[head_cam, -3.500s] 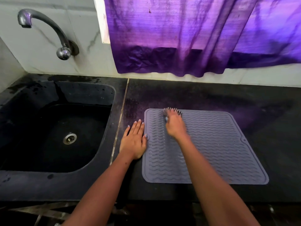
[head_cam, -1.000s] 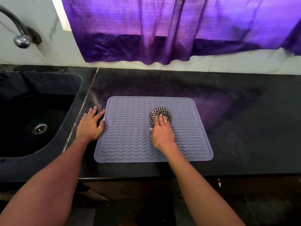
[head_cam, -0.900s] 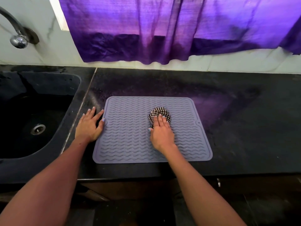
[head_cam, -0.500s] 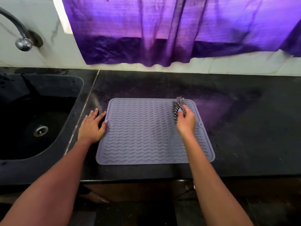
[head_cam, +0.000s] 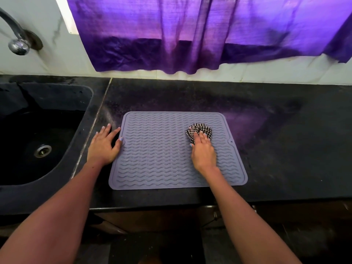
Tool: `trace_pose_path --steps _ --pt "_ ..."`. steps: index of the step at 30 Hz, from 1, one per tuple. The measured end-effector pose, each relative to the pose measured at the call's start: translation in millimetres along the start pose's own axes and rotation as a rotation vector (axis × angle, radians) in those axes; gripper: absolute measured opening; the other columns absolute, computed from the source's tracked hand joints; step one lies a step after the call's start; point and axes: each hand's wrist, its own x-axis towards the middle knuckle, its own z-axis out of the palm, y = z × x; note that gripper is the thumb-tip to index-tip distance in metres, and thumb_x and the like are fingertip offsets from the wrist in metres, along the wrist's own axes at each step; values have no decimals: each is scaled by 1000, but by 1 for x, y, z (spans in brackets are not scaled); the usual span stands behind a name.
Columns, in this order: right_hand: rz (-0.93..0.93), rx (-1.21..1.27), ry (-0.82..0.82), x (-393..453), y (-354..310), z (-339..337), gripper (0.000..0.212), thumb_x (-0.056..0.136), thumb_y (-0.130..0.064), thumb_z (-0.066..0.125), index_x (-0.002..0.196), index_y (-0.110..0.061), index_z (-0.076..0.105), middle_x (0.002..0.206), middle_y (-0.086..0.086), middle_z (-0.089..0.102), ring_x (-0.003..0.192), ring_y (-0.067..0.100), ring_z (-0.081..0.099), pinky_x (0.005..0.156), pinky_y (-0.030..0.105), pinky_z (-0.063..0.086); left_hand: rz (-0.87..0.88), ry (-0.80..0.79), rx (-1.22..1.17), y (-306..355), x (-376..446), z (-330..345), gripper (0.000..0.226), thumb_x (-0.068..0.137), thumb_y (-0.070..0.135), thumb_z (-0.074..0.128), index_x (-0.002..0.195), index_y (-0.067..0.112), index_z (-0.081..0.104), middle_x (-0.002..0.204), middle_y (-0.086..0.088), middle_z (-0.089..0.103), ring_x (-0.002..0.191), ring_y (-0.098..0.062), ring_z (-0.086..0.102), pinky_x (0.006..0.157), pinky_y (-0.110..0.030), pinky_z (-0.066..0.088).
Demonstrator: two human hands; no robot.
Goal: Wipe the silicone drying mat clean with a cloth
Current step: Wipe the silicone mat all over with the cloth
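A grey silicone drying mat [head_cam: 158, 153] with wavy ridges lies flat on the black countertop [head_cam: 285, 149]. A bunched black-and-white checked cloth [head_cam: 199, 130] sits on the mat's right side, a little below its far edge. My right hand [head_cam: 202, 152] presses down on the cloth, fingers flat over its near part. My left hand [head_cam: 103, 144] rests flat on the counter at the mat's left edge, fingers spread, thumb tip touching the mat's rim.
A black sink [head_cam: 38, 145] with a metal drain lies to the left, a metal tap [head_cam: 15, 39] above it on the white wall. A purple curtain [head_cam: 209, 33] hangs behind the counter. The counter's front edge runs just below the mat.
My right hand with the cloth has come down from the mat's far right corner and now presses the cloth flat nearer me. My left hand has stayed at the mat's left edge.
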Motion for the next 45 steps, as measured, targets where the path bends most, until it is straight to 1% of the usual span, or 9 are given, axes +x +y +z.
trace_pose_path --steps 4,7,13,17,24,27,30,40,45 --pt "215 477 -28 19 18 -36 32 96 -19 47 127 -10 54 112 10 63 98 22 57 80 27 43 4 -5 -9 0 0 -1 82 76 65 13 141 22 39 153 -13 27 143 -27 20 116 -41 11" --pt "473 935 125 33 31 -61 23 96 -25 49 95 -12 68 93 10 66 101 27 57 81 33 43 8 -3 -10 0 -1 -2 83 76 65 13 141 22 40 152 -13 27 142 -28 20 116 -41 12" --pt "150 326 64 -1 17 -39 42 97 -15 43 139 -11 40 134 14 52 110 23 56 91 25 46 6 -6 -13 -2 1 2 81 77 65 13 141 22 39 153 -13 26 143 -27 19 116 -42 12" --pt "46 -21 2 -13 21 8 54 102 -28 29 148 -6 12 156 16 13 146 26 11 120 35 6 5 -3 -3 -2 1 3 81 77 64 13 141 21 39 153 -14 26 143 -28 19 116 -43 13" --pt "-4 -12 -23 -8 24 -9 49 100 -17 36 146 -8 24 152 15 28 141 26 26 115 35 22 6 -13 -12 -2 1 2 82 76 64 13 141 20 38 153 -15 25 143 -29 19 116 -43 11" --pt "161 354 -24 7 38 -36 33 97 -20 47 127 -12 54 115 7 62 101 23 59 80 29 44 7 -26 -13 -1 1 0 83 76 64 12 142 20 37 153 -15 25 143 -29 18 116 -43 11" --pt "454 766 184 22 62 -67 23 93 -28 53 103 -14 68 100 10 67 108 31 60 82 34 45 12 -23 -14 -1 0 0 83 76 64 12 142 21 37 153 -15 25 143 -29 18 116 -43 11" --pt "97 -54 -15 -12 66 -19 49 101 -18 33 146 -4 21 154 17 23 144 26 19 119 31 12 28 -11 6 -3 1 3 82 77 64 13 141 19 39 152 -17 26 142 -31 20 115 -45 13" --pt "110 -123 -31 -6 58 -32 45 95 -4 39 140 -2 32 147 18 35 137 30 32 111 35 28 23 -4 20 -3 2 2 82 77 62 14 140 18 41 151 -18 28 141 -33 22 115 -45 14"
